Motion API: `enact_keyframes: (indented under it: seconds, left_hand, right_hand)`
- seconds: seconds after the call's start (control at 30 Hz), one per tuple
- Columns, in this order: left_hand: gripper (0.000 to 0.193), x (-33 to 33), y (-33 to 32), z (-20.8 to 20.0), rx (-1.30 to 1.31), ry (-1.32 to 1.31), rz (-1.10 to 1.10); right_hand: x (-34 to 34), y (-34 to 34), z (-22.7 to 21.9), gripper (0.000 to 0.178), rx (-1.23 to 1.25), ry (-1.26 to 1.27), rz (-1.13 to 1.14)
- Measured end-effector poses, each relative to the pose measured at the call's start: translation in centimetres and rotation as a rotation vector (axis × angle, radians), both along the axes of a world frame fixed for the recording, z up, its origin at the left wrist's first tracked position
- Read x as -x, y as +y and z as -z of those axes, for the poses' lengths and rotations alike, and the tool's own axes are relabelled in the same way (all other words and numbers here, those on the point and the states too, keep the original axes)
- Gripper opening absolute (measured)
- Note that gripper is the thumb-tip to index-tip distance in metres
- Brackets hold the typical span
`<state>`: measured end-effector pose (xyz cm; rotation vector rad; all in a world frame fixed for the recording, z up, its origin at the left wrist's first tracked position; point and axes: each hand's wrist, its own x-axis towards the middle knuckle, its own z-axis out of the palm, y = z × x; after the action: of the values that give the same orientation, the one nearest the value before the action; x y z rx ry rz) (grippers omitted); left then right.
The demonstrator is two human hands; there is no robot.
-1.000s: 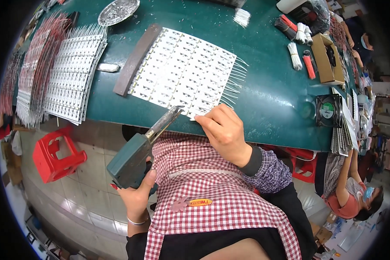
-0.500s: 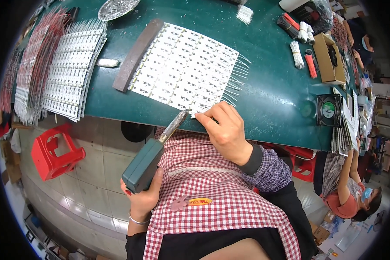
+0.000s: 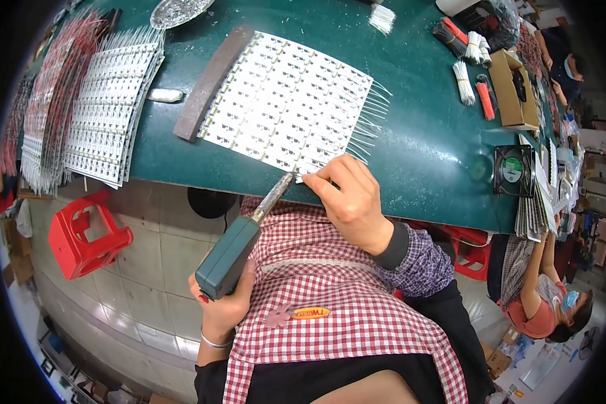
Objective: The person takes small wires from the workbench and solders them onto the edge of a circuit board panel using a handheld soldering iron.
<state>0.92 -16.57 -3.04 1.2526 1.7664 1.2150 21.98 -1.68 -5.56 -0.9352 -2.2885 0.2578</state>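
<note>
White rectangular circuit panel (image 3: pixel 283 101): right hand (image 3: pixel 351 203) pinches something indistinct, likely steadying it, while left hand (image 3: pixel 225 303) grips dark-green soldering gun (image 3: pixel 229 258).

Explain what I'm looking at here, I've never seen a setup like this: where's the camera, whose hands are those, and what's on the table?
There's no robot here: these are a person's own bare hands. The view comes from a wide fisheye camera worn on that person's head, looking down, so straight edges bend.

The left hand holds a green gun-shaped tool. Its metal tip is at the near edge of a white sheet dotted with small parts. The right hand has its fingers together at that edge, close to the tip; what they pinch is too small to tell.

Also on the green table are a dark bar along the sheet's left side, a black fan and a tied white bundle.
</note>
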Motion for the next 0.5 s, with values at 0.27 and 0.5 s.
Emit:
enact_keyframes:
  seconds: [0.27, 0.5]
  left_hand:
    - [0.02, 0.4, -0.7, 0.1, 0.012, 0.079, 0.049]
    - [0.032, 1.0, -0.8, 0.5, -0.042, -0.095, -0.071]
  right_hand:
    - [0.1, 0.1, -0.2, 0.028, -0.017, -0.001, 0.011]
    - [0.1, 0.1, -0.3, 0.027, -0.009, -0.011, 0.015]
